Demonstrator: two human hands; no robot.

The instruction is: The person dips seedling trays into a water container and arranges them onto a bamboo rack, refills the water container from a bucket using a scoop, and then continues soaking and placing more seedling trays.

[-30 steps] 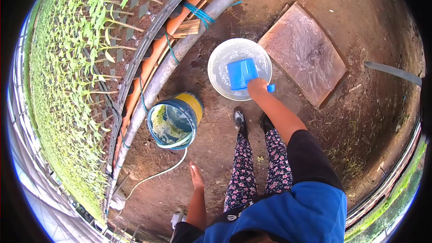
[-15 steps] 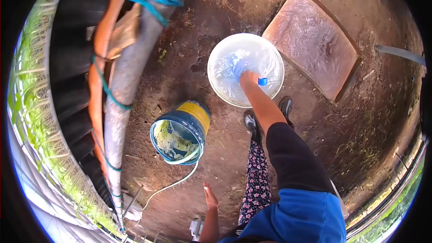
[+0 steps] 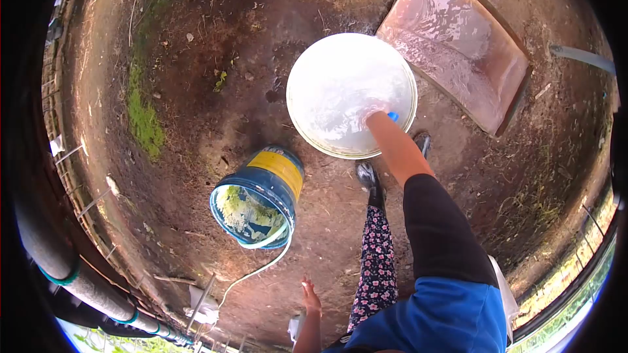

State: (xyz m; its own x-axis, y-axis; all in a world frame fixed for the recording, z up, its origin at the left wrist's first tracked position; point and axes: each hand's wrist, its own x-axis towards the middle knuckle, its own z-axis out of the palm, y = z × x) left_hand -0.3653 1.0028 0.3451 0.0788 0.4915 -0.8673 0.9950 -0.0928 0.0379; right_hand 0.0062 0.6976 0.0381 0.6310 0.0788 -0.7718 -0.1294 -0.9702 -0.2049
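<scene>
Right hand (image 3: 374,117) is dipped in the water of the white tub (image 3: 340,153), upper centre of frame, beside a small blue piece (image 3: 393,116) near the tub's lower-right rim; fingers hidden by water and glare, so grip cannot be told. Left hand (image 3: 311,297), lower centre, has fingers extended and apart, nothing seen in it, below the blue bucket (image 3: 258,178). Judged risks: a loose underwater grip could let the blue piece slip, and an abrupt lift or a bump from the boot (image 3: 367,173) could slop water over the rim.

1 head camera, facing down.
</scene>
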